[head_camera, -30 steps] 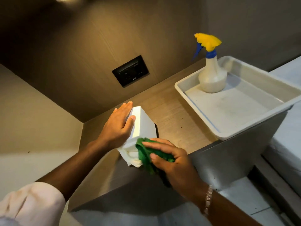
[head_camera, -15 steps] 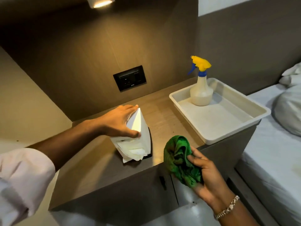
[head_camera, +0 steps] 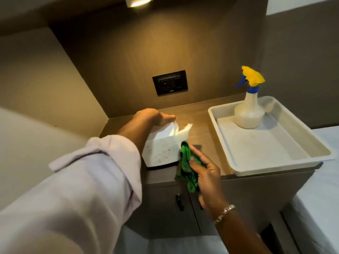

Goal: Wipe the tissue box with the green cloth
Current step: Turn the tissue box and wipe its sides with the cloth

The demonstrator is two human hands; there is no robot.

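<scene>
**Bedside cabinet, tissue box steadied and cloth at its corner**

A wood-grain cabinet top (head_camera: 200, 123) fills the middle of the frame, set in a brown panelled alcove. A small ceiling lamp (head_camera: 138, 1) glows at the top edge, and a black socket plate (head_camera: 170, 83) sits on the back wall just above centre.

Slightly left of centre on the cabinet top stands the white tissue box (head_camera: 161, 150). Its near face is speckled with small dark marks, and a white tissue (head_camera: 184, 131) sticks up from its top. The left hand (head_camera: 153, 117), reaching in from the lower left in a pale rolled sleeve (head_camera: 88, 180), rests on the far top edge of the box with fingers curled down over it.

Just right of the box, the right hand (head_camera: 205, 173) comes up from the bottom of the frame, its fingers and thumb closed around a bunched green cloth (head_camera: 187, 167). The upper end of the cloth touches the box's near right corner; the rest hangs down past the cabinet's front edge. A metal bracelet (head_camera: 225, 212) circles that wrist.

On the right side of the cabinet top lies a shallow white tray (head_camera: 271, 162), overhanging the front edge a little. In its far corner stands a cloudy spray bottle (head_camera: 248, 110) with a yellow and blue trigger head. A white bed (head_camera: 322, 189) occupies the right edge of the frame.
</scene>
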